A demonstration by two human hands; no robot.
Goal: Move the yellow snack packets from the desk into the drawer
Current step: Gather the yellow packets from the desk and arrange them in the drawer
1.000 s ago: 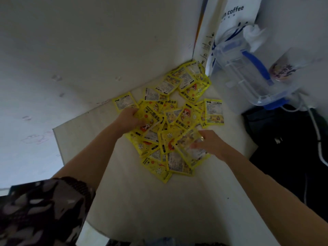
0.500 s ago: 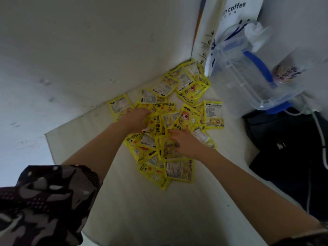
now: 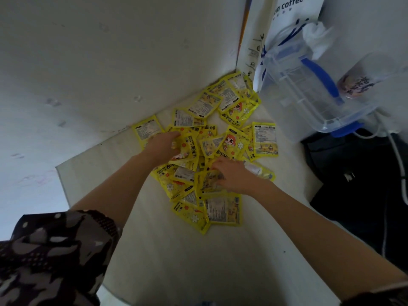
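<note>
Several yellow snack packets [image 3: 229, 107] lie in a loose pile on the pale desk [image 3: 176, 261], running back into the corner by the wall. My left hand [image 3: 164, 146] rests on the left side of the pile, its fingers curled round a small bunch of packets [image 3: 187, 146]. My right hand [image 3: 236, 176] lies on the middle of the pile, fingers bent over one packet [image 3: 208, 183]. No drawer is in view.
A clear plastic container [image 3: 309, 102] with a blue handle stands at the right. Behind it is a white coffee bag [image 3: 291, 23], beside it a printed cup [image 3: 357, 85]. A black bag [image 3: 364, 184] and white cable [image 3: 397, 160] lie right. The desk's edge [image 3: 60, 180] is at left.
My right hand has moved left from the pile's right side to its middle and settled onto a packet. My left hand has stayed on the left packets.
</note>
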